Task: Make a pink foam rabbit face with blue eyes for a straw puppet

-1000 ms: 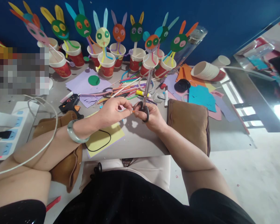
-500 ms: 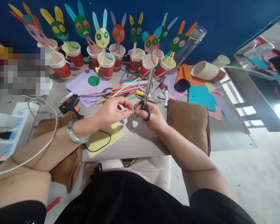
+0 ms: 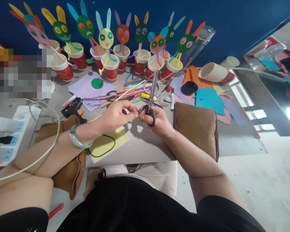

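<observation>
My right hand (image 3: 159, 121) is wrapped round the black handles of the scissors (image 3: 152, 96), whose blades point up and away from me. Its thumb and forefinger also pinch a tiny orange piece (image 3: 139, 115). Close beside it, my left hand (image 3: 118, 114) has thumb and forefinger pressed together at that piece; what lies between them is too small to tell. Below my left hand a yellow sheet (image 3: 111, 145) bears a black cord loop (image 3: 114, 145). Coloured pipe cleaners (image 3: 135, 84) and a yellow glue stick (image 3: 147, 96) lie beyond the hands.
Paper cups (image 3: 110, 69) with rabbit-faced figures line the blue wall. A black glue gun (image 3: 72, 108) and a white power strip (image 3: 16, 132) are at left. A brown cushion (image 3: 195, 129), blue paper (image 3: 209, 101) and stacked cups (image 3: 212, 73) are at right.
Both hands stay together in almost the same place. The scissors have tilted very slightly, and the view has shifted a little.
</observation>
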Demonstrator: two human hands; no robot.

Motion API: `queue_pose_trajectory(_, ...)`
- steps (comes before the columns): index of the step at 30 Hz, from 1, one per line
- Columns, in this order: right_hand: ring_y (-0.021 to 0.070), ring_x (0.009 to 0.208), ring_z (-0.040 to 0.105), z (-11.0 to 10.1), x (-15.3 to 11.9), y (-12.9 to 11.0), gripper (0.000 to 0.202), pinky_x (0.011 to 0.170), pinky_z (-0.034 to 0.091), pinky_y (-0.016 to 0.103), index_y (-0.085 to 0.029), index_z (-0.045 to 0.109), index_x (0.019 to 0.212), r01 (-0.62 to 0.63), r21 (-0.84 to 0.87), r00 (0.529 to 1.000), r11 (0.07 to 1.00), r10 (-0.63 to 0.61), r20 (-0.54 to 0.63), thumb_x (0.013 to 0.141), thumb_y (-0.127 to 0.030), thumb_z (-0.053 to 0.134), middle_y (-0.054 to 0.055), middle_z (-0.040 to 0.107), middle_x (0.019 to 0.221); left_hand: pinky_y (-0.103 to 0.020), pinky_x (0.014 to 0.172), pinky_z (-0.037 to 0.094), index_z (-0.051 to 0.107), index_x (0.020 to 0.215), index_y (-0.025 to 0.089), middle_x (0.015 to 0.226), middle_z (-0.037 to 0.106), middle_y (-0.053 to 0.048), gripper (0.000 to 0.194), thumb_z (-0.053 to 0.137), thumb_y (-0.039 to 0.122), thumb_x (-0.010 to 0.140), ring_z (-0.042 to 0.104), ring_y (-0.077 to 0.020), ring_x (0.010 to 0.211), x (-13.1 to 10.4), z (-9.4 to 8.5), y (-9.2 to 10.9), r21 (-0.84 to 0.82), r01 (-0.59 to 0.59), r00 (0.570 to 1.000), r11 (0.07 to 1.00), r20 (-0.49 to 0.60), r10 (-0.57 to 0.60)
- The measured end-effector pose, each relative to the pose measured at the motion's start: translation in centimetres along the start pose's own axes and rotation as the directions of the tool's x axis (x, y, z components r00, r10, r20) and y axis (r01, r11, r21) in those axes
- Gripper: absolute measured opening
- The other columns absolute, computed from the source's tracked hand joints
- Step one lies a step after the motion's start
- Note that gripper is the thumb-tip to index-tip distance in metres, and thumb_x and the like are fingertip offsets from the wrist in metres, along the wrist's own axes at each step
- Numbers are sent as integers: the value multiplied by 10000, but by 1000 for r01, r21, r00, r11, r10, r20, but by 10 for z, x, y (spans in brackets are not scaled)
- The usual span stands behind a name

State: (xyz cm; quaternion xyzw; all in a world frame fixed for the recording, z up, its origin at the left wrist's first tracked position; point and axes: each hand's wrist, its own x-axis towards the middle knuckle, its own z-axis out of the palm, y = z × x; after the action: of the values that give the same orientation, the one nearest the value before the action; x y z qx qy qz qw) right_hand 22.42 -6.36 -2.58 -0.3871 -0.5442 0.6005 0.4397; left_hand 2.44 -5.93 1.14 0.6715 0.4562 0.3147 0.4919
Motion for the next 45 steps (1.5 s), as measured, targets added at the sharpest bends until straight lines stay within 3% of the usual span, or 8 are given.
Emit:
queue_pose_trajectory(10,116,657,448,1,-1,1,350,599,353,270,-202,668,648,2,-29,1000,1000,-3,-24,705,-446,913,-23,569,692,-306,706,497,724,845,176,860,742,-54,236,690,409,821,629,-163,770,-1,0,1,-106,78,997,991,18,-77)
queue_pose_trajectory(16,123,670,471,3,-2,2,358,618,373,276,-201,661,646,34,-2,999,999,-34,-33,741,-455,894,-16,596,704,-310,760,509,729,859,172,910,759,-52,208,781,334,739,640,-155,796,0,-1,3,-105,50,998,993,39,-46)
queue_pose_trajectory(28,132,681,468,8,-6,2,358,629,373,288,-206,647,642,65,8,995,998,-64,-73,760,-460,869,-13,577,699,-300,709,502,749,824,171,854,755,-48,248,834,386,734,642,-153,767,0,2,-3,-258,98,995,961,47,-89)
queue_pose_trajectory(45,130,672,469,11,-7,6,329,625,379,287,-211,678,702,31,20,997,999,-30,-76,758,-470,872,-16,598,722,-299,700,474,755,833,183,819,730,-20,241,809,409,771,607,-142,746,-2,6,-3,-265,138,990,954,2,-142)
